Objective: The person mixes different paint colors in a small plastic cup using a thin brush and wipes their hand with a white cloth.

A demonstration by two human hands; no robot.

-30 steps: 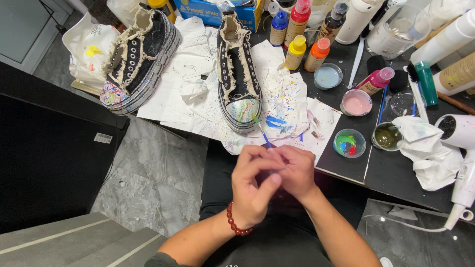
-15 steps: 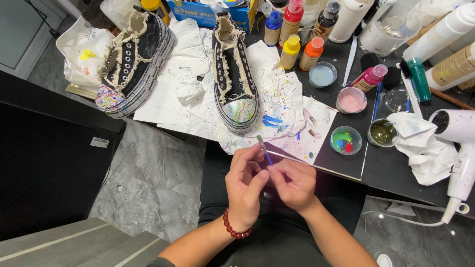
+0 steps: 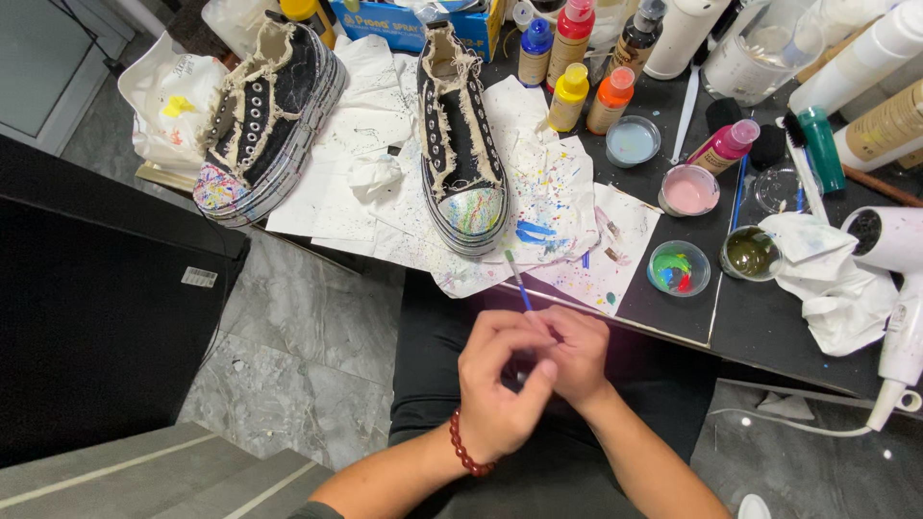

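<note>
My left hand [image 3: 502, 392] and my right hand [image 3: 581, 353] are clasped together over my lap, below the table edge. Both close around a thin blue-handled paintbrush [image 3: 519, 284] whose tip points up toward the table. A red bead bracelet [image 3: 466, 450] circles my left wrist. Just beyond the brush tip, a black canvas shoe [image 3: 463, 144] with a paint-splattered toe lies on paint-spotted white paper [image 3: 567, 207]. A second black shoe [image 3: 264, 111], with a colourful toe, lies to the left.
Paint bottles [image 3: 577, 72] stand at the back of the black table [image 3: 769, 322]. Small paint cups [image 3: 678, 268] and a murky water cup [image 3: 750, 253] sit right of the paper, beside a crumpled cloth [image 3: 835, 279]. A white hair dryer [image 3: 899, 288] lies at the far right.
My hands have kept working around the brush, staying clasped over my lap. The view has shifted slightly; the shoes and cups have not moved.
</note>
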